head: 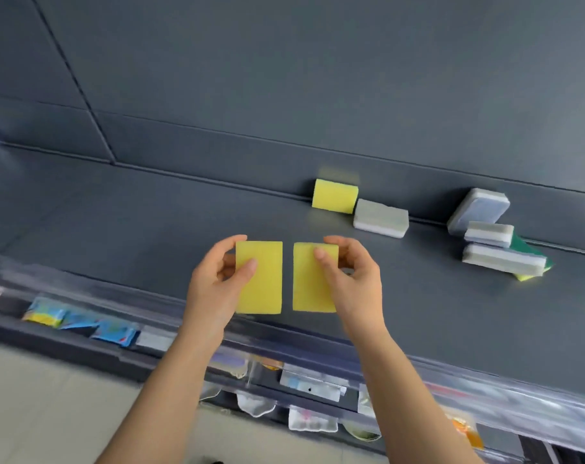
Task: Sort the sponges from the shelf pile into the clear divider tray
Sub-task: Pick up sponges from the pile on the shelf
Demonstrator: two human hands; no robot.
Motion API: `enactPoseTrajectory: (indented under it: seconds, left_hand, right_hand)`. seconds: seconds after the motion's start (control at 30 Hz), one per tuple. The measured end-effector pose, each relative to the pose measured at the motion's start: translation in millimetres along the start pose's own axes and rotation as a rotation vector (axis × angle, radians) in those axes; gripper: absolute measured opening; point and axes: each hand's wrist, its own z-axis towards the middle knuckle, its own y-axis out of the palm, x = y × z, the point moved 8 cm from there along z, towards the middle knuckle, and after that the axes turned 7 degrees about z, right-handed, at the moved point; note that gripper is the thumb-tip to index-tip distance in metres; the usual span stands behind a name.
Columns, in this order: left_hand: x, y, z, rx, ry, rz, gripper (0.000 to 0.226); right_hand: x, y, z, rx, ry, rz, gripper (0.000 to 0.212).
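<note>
My left hand (217,283) grips a flat yellow sponge (262,283) by its left edge, thumb on its face. My right hand (354,276) holds a second yellow sponge (309,286) the same way by its right edge. Both sponges stand upright side by side over the front of the dark grey shelf (150,222), a narrow gap between them. Further back, a yellow sponge (334,195) leans on the rear wall beside a grey-white sponge (381,218). At the right lies a pile of grey-white sponges (492,236) with a green-and-yellow one (532,252) beneath. No clear divider tray can be made out.
A clear plastic strip (485,380) runs along the shelf's front edge. On the lower level lie blue packets (80,323) and several small white bags (313,423). A pale floor (50,413) shows at the bottom left.
</note>
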Motion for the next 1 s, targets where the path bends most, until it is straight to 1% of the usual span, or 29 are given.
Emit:
enactPoseTrajectory:
  seconds: [0.3, 0.7, 1.0]
  left_hand:
    - [-13.8, -136.2, 0.3, 0.171, -0.021, -0.08, 0.031]
    - [-48.7, -343.8, 13.5, 0.316, -0.018, -0.1, 0.032]
    - [-65.1, -461.2, 25.3, 0.471, -0.016, -0.061, 0.031]
  right_hand:
    - [-15.4, 149.8, -20.0, -0.24, -0.03, 0.039, 0.016]
    - [-19.9, 364.8, -70.2, -0.433, -0.032, 0.069, 0.014]
    - [-26.0, 497.2, -91.2, -0.594, -0.025, 0.086, 0.014]
